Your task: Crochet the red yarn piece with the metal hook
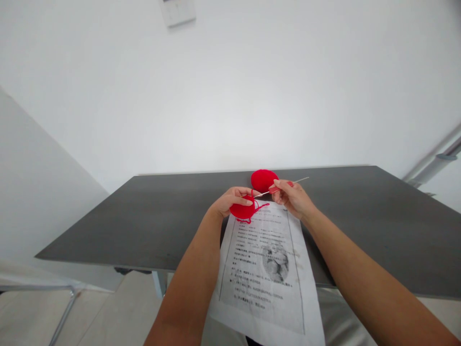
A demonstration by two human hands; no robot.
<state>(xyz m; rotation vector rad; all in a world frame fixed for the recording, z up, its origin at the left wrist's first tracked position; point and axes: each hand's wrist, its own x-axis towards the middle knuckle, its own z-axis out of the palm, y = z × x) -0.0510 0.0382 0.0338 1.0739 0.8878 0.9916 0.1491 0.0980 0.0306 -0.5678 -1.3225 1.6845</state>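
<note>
My left hand [230,201] is closed around a small red crocheted piece [242,210], with loose red yarn hanging below it. My right hand [293,197] pinches a crochet hook [279,188] with a red grip and a thin metal shaft; its tip points into the red piece. A ball of red yarn [264,179] lies on the dark grey table [144,221] just behind both hands. Under my hands lies a printed sheet of paper [266,269] with text and a grey picture, its lower end hanging over the table's near edge.
The table stands against a white wall. A metal chair frame [61,307] is at the lower left on a light floor. A grey metal rail [435,161] shows at the right edge. A white wall plate [177,10] is at the top.
</note>
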